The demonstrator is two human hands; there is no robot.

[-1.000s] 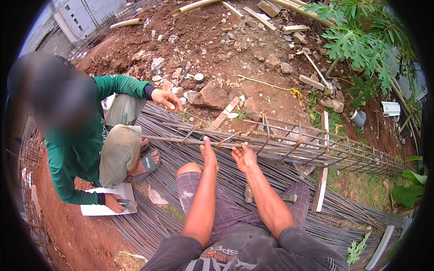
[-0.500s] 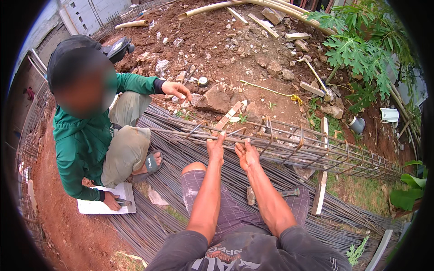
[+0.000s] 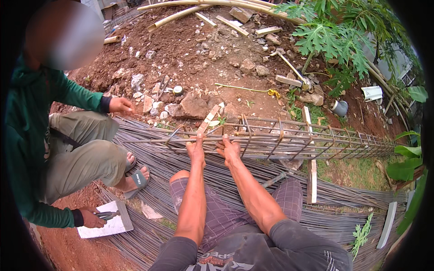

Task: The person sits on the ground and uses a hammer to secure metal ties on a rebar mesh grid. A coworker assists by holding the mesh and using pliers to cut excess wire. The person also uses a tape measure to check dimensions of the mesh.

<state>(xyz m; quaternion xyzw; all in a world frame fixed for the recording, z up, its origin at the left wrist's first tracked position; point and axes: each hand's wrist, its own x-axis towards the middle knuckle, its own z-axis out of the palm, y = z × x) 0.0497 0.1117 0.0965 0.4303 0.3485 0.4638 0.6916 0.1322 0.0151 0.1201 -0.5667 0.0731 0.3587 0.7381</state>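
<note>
Both hands at one joint of the rebar cage (image 3: 289, 140), likely tying. Left hand (image 3: 196, 151) and right hand (image 3: 229, 151) fingers curl closed around a bar. Next move needs a steady twist.

Bare forearms, dark grey short-sleeved shirt (image 3: 271, 248) with a print on the chest, purplish checked shorts (image 3: 221, 212).

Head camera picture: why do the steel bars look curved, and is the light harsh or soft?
Head view: the fisheye lens bends the steel cage and the loose bars toward the dark round rim; daylight is soft and even, with no hard shadows or glare; both hands, left hand and right hand, look sharp.
</note>
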